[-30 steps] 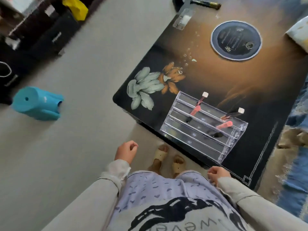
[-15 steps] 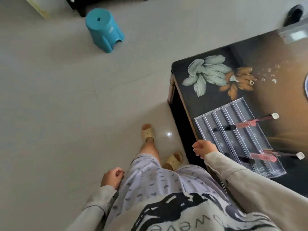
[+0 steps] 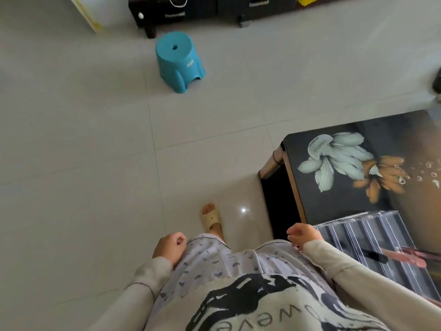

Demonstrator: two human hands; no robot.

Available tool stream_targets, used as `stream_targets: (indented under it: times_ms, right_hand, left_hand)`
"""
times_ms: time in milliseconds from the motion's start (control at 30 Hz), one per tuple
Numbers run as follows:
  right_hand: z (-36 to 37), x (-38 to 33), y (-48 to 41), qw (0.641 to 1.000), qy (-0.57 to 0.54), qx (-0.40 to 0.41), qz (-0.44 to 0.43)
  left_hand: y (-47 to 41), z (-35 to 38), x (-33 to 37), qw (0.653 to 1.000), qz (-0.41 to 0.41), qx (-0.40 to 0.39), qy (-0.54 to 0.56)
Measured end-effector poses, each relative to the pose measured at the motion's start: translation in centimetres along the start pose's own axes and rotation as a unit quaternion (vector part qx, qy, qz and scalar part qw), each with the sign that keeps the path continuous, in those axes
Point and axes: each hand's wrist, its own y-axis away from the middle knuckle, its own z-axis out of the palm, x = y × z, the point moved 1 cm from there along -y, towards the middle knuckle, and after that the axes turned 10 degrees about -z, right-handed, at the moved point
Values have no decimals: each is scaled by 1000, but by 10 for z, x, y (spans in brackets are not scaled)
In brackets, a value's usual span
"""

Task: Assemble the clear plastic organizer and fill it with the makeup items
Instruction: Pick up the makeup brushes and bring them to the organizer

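**View swings off the desk, both hands idle**

The view has turned further left since the earlier frame. The clear plastic stepped organizer (image 3: 365,244) now sits at the lower right edge of the picture, on the black glossy fish-painted desk (image 3: 334,209), just right of the right hand (image 3: 304,235). Pink lip-gloss tubes (image 3: 403,258) lie across its troughs. The right hand's fingers (image 3: 294,231) are loosely curled and hold nothing. The left hand (image 3: 169,246) hangs at the hip, also loosely curled and empty. A turquoise plastic stool (image 3: 177,60) stands well beyond it on the tiled floor (image 3: 83,163).
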Motion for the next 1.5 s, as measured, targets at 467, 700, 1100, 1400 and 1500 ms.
stream_targets:
  times_ms: [467, 700, 1100, 1400, 1500]
  right_hand:
    - [-1, -96, -45, 982, -138, 70, 106]
    - [-54, -164, -133, 993, -82, 7, 87]
    - [-189, -261, -247, 983, -164, 71, 47]
    - [-229, -267, -288, 944, -262, 131, 155]
    - [-234, -271, -288, 922, -289, 160, 203]
  left_hand:
    - [-104, -142, 111, 994, 20, 9, 107]
    - [-152, -162, 153, 996, -11, -48, -80]
    - [-215, -233, 304, 994, -7, -60, -95]
    - [-283, -291, 480, 977, 78, -61, -191]
    - [-301, -312, 563, 963, 126, -64, -230]
